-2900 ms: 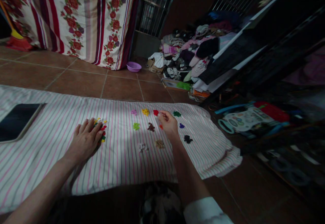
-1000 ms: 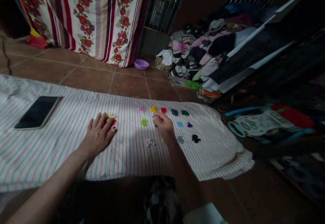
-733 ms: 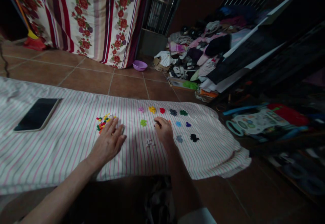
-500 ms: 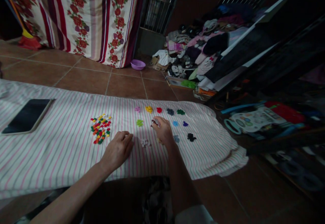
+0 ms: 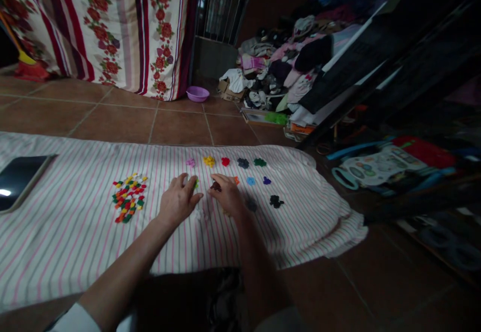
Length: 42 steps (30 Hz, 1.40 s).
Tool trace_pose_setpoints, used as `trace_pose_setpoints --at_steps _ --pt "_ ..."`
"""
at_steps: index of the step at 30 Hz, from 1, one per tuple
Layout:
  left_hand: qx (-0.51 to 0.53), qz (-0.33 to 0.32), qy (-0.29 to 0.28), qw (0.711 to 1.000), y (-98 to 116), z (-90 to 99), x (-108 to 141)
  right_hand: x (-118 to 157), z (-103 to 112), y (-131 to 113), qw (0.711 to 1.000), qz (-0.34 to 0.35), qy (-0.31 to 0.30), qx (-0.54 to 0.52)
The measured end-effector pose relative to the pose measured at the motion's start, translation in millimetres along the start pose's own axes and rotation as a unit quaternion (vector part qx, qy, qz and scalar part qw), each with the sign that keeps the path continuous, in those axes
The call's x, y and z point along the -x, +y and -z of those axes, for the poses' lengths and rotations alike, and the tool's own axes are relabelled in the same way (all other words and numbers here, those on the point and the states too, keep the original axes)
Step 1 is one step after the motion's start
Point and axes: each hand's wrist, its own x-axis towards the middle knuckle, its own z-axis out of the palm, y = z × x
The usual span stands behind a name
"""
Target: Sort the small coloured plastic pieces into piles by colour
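My left hand hovers over or rests by a small light green pile, its thumb and fingers apart and nothing visible in them. A dark brown pile of small pieces lies between the parted thumb and fingers of my right hand. White pieces lie just below my left hand. Under my right wrist a tan pile shows in part, and orange pieces peek out beside its knuckles. At the left is a larger mixed pile of red, yellow, green, orange and white pieces.
On the striped cloth sit sorted piles: pink, yellow, red, dark grey, dark green, light blue, dark blue, black. A phone lies left; a purple basin stands on the floor.
My left hand has moved up and right to the light green pile, its fingers spreading. My right hand stays at the brown pile. The whole view has shifted slightly.
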Motion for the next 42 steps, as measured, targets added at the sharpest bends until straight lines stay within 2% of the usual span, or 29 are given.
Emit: trace_pose_setpoints --at_steps 5,17,33,42 --pt "-0.041 -0.024 -0.013 0.999 5.8 -1.7 -8.8 -3.6 2.7 -5.1 1.0 -0.025 -0.018 -0.001" --pt "0.0 -0.031 0.059 0.998 2.7 -13.3 -11.0 -5.5 1.4 -3.8 1.0 -0.003 -0.03 -0.005" --pt "-0.004 -0.038 0.067 0.997 2.5 -15.6 -13.0 -5.0 1.2 -3.7 0.999 0.008 -0.051 0.005" --pt "0.018 -0.04 0.082 0.996 -0.1 -18.5 -12.9 0.4 14.8 3.2 0.999 0.02 -0.025 -0.039"
